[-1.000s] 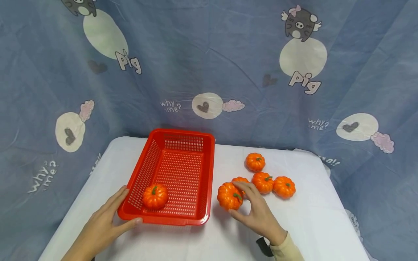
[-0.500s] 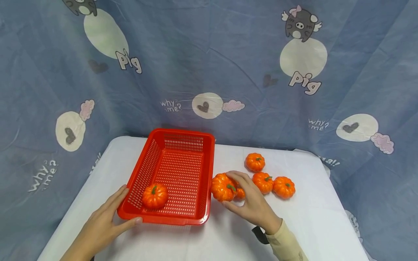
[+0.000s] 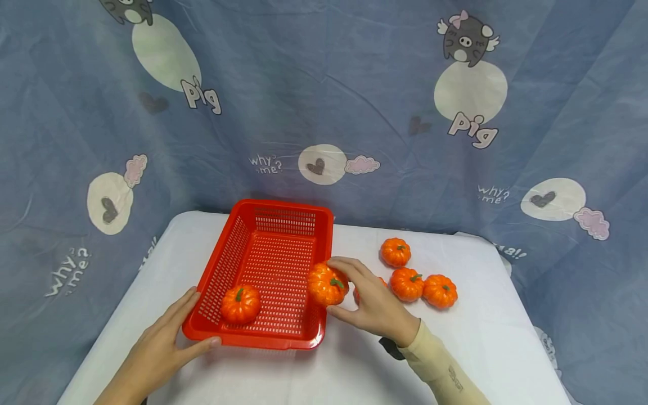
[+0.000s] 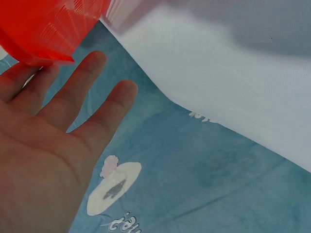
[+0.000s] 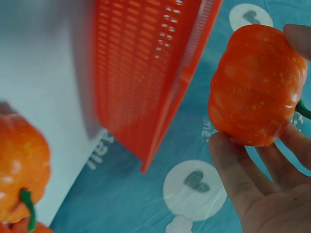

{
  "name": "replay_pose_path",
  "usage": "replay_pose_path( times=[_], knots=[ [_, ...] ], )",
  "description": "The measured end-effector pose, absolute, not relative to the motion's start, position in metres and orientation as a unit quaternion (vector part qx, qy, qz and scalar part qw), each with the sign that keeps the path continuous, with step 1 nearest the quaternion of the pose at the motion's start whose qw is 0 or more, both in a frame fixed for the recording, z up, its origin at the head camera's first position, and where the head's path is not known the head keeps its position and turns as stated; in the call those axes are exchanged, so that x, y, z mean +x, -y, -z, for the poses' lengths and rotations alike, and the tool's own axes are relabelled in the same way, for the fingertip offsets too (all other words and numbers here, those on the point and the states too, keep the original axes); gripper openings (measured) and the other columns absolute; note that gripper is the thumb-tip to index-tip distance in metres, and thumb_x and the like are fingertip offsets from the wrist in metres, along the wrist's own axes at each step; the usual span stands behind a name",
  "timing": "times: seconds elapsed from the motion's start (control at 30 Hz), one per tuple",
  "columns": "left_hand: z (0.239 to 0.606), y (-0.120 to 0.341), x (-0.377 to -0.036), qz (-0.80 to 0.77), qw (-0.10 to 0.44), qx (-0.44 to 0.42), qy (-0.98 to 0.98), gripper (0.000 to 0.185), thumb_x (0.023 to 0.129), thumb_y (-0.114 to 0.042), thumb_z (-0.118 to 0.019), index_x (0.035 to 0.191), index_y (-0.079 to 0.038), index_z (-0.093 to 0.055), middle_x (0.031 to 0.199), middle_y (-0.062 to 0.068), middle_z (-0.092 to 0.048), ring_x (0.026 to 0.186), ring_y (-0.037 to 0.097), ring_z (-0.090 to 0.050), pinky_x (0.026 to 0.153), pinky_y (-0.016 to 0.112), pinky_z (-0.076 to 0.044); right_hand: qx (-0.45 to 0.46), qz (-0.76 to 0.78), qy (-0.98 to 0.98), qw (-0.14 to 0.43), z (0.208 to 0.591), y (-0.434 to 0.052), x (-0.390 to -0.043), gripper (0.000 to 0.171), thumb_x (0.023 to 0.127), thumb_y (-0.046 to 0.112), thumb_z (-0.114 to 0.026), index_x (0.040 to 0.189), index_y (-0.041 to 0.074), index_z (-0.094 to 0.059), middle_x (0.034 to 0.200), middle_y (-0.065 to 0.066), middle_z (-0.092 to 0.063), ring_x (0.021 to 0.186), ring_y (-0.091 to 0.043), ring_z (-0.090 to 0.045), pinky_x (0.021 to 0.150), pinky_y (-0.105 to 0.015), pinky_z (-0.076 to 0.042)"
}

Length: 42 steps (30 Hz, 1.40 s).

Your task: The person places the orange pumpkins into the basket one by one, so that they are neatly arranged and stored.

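My right hand (image 3: 365,297) grips a small orange pumpkin (image 3: 326,284) and holds it over the right rim of the red basket (image 3: 275,339); in the right wrist view the pumpkin (image 5: 256,87) sits between thumb and fingers beside the basket (image 5: 146,73). Another pumpkin (image 3: 240,304) lies in the basket's near left corner. My left hand (image 3: 162,346) lies flat with straight fingers against the basket's near left corner, thumb on its front rim; the left wrist view shows the open palm (image 4: 53,131) under the basket's corner (image 4: 43,29).
Three pumpkins (image 3: 395,251) (image 3: 407,283) (image 3: 440,290) lie in a cluster on the white table (image 3: 471,349) to the right, a fourth (image 3: 357,295) partly hidden behind my right hand. A blue printed cloth (image 3: 324,112) hangs behind and round the table.
My right hand has lifted the pumpkin off the table and carried it left, from beside the cluster to over the basket's right rim. The left hand has stayed put.
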<state>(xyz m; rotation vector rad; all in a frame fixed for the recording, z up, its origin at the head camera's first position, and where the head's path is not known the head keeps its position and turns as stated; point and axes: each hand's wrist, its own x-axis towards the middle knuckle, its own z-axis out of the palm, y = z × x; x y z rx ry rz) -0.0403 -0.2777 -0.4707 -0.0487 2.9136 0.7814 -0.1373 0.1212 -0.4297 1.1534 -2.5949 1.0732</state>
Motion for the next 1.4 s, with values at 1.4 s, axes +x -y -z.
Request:
replay_pose_path(
  times=[1.4],
  knots=[
    [0.469,0.279,-0.042,-0.261,0.079,-0.026,-0.962,0.126,0.073,-0.084,-0.064,0.163,-0.009,-0.018,0.165,0.020,-0.021,0.140,0.052,-0.031,0.096,0.077,-0.036,0.405,-0.234,0.877,-0.110,0.453,-0.030,-0.172,0.072,0.082,0.031,-0.087,0.145,0.019,-0.054,0.141,-0.003,-0.049,0.124,-0.015,-0.052,0.103,-0.026,-0.049]
  ],
)
